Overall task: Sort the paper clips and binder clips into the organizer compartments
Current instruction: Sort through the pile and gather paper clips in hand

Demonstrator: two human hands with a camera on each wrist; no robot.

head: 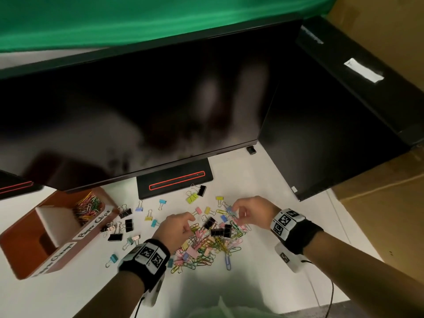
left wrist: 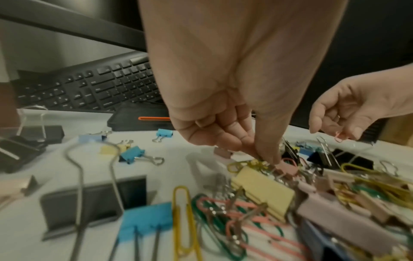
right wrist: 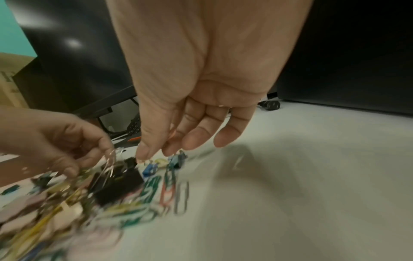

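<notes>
A mixed pile of paper clips and binder clips (head: 211,244) lies at lower centre on the white worktop (head: 286,226). The left hand (head: 176,228) pinches into the pile; what its fingers (left wrist: 266,155) grip I cannot tell. The right hand (head: 250,211) pinches a pink paper clip (left wrist: 339,138). The organizer (head: 25,239) sits at left, coloured paper clips in its far compartment.

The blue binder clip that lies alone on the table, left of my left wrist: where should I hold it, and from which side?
Probably pinch the blue binder clip by its body, from above, across its two flat faces. It lies apart from the pile, so nothing crowds the fingers. Its wire handles lie low, pointing near-left, and are harder to catch.
</notes>
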